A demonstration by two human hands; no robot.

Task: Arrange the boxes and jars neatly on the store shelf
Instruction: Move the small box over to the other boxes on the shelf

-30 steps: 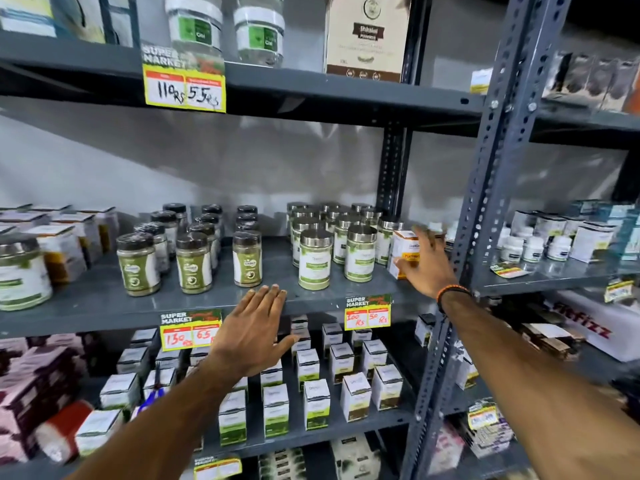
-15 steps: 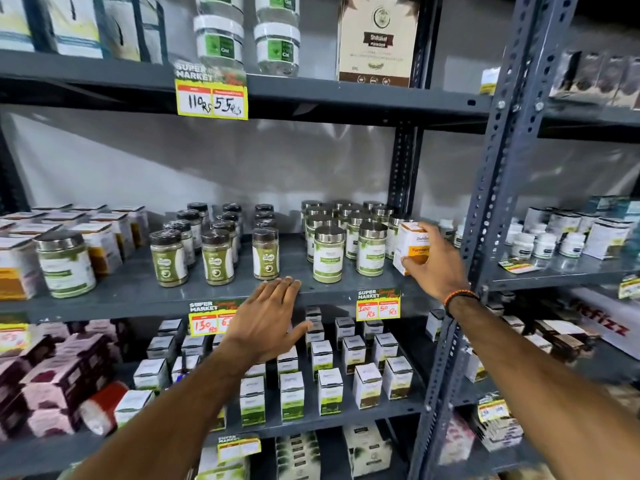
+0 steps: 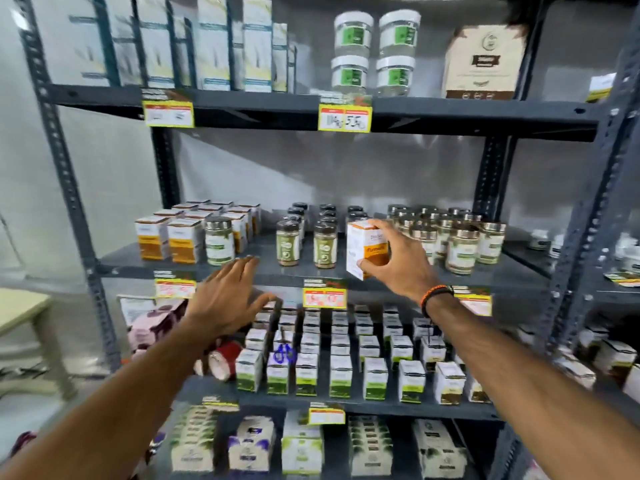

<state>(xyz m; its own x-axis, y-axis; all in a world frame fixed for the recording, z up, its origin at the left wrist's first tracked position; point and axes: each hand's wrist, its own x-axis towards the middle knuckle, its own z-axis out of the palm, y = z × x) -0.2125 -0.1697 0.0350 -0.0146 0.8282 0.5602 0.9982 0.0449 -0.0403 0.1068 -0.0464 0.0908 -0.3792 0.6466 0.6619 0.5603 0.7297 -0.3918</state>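
Note:
My right hand (image 3: 398, 261) grips a white and orange turmeric box (image 3: 367, 249), held in the air in front of the middle shelf (image 3: 263, 268) and tilted slightly. My left hand (image 3: 227, 297) is open with fingers spread, hovering just below the shelf's front edge and holding nothing. At the shelf's left stands a group of matching white and orange boxes (image 3: 183, 237), with one large green-label jar (image 3: 219, 241) among them. Small dark-lidded green jars (image 3: 304, 242) stand in rows in the middle. Larger jars with silver lids (image 3: 460, 242) fill the right end.
Grey metal uprights (image 3: 585, 244) frame the bay on both sides. Yellow price tags (image 3: 324, 296) hang on the shelf edges. Rows of small white and green boxes (image 3: 341, 374) fill the shelf below. Tall boxes and clear jars (image 3: 375, 51) stand above. A pale table (image 3: 24, 306) is at the left.
My right hand lifted the turmeric box from the right end of the shelf and carried it left, past the silver-lidded jars. The view swung left, and my left hand stayed open.

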